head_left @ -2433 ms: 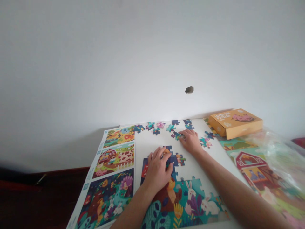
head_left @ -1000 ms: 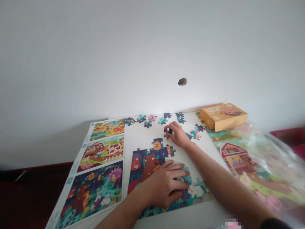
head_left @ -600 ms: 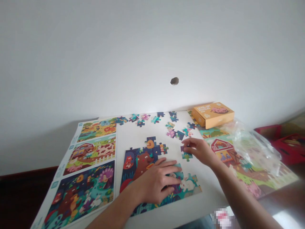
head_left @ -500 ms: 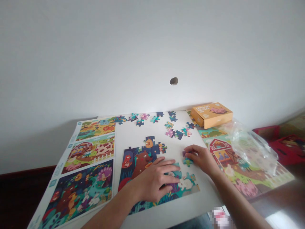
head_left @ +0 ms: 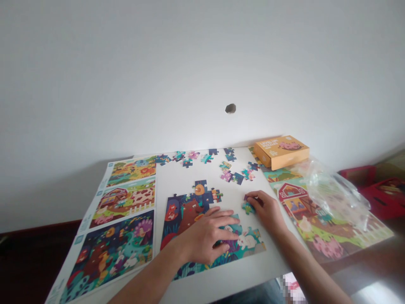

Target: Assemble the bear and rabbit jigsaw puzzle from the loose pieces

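- Right hand (head_left: 267, 209): fingers curled in, fingertips pinched on one small teal and purple cardboard puzzle piece (head_left: 248, 206). The piece sits low over the white tabletop (head_left: 186, 179), just beside the upper right edge of the joined section. Whether it touches that edge cannot be told.
- Left hand (head_left: 205, 236): opened flat, palm down, fingers stretched out. It presses on the right middle of the partly assembled night-forest cardboard jigsaw (head_left: 179, 211) and holds nothing.
- Jigsaw, state of assembly: the bottom rows and left side are joined, showing a brown bear, a red fox, white rabbits and leaves. A short stub of pieces juts up at top centre. The upper right area is bare tabletop. Judged a little over half built, with the top and right portions outstanding.
- Near group of loose multicoloured puzzle pieces (head_left: 236, 175): a handful, face up, beyond the right hand and apart from the joined section.
- Far row of loose puzzle pieces (head_left: 186, 158): strung along the far table edge by the wall.
- Printed paper reference sheet (head_left: 123, 198): three colour pictures stacked, just left of the jigsaw. The bottom one shows the same night-forest scene.
- Flat orange cardboard box (head_left: 281, 151): closed, at the far right of the table.
- Flat red-barn farm picture (head_left: 294, 202): lying right of the right hand, partly under a crumpled clear plastic bag (head_left: 335, 190).
- Red containers (head_left: 379, 190): beyond the table's right side, contents not discernible.
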`<state>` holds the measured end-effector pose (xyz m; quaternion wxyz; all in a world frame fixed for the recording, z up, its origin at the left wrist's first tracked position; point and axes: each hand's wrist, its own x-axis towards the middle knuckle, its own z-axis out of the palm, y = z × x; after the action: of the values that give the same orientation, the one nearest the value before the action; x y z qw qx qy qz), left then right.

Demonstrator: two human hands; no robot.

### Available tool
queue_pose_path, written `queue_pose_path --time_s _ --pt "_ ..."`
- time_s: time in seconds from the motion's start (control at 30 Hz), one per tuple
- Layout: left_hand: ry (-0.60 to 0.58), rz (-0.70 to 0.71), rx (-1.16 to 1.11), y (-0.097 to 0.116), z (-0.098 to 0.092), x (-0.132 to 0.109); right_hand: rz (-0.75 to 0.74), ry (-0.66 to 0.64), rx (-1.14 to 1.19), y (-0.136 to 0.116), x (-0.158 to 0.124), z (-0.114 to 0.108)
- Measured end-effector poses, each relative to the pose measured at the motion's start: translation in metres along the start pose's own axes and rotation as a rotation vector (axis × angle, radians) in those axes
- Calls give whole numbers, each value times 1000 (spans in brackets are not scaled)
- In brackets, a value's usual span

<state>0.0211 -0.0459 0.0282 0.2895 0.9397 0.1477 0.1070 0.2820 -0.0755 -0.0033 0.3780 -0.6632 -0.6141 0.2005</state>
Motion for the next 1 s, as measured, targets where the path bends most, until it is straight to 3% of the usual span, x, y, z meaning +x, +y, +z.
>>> queue_pose_path --time_s 0.23,0.43,0.6,0.8,1.0 --pt "20 17 -10 -1 1 -1 -43 175 -101 5 2 3" --pt "34 26 -11 -1 1 -1 -65 132 -237 11 6 9" --pt "12 27 -4 -3 1 -1 -110 95 -507 0 36 10" --pt "19 33 -5 -5 2 -3 -216 6 -562 -29 80 44" --pt "41 43 -27 -10 7 -4 -221 -16 -529 -22 84 63"
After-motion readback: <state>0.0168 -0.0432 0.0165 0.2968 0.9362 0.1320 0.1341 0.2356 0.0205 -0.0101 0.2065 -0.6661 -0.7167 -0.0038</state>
